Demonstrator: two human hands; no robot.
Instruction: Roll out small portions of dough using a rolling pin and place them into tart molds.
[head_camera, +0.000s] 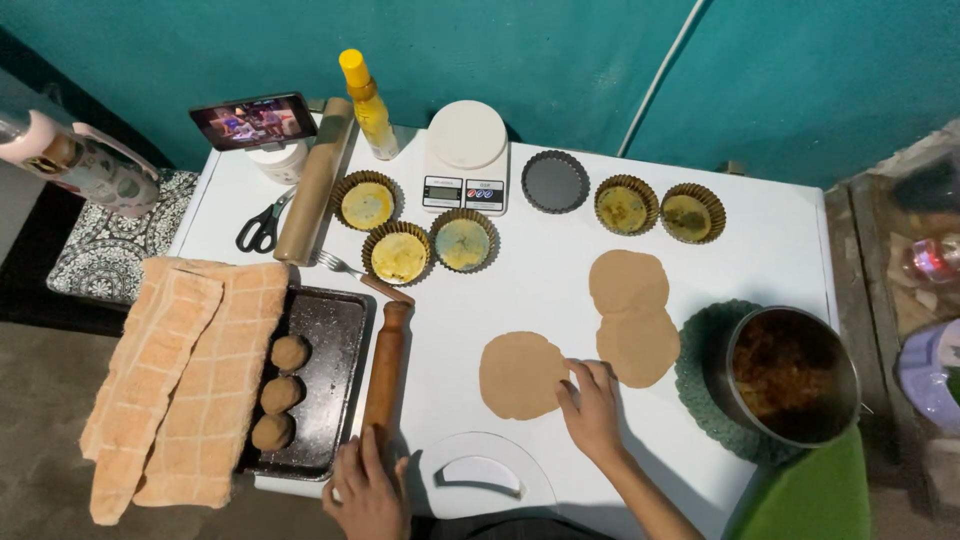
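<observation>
Two hands busy, left (368, 490) gripping rolling pin (385, 368), right (592, 408) open-fingered on dough round (522, 374), risking a tear.

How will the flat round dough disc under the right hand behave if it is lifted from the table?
The dough disc looks thin and flat, so it would probably flop and sag, perhaps stretch. It lies directly on the white table, so it may stick slightly. The right hand touches only its edge; lifting there could tear it.
</observation>
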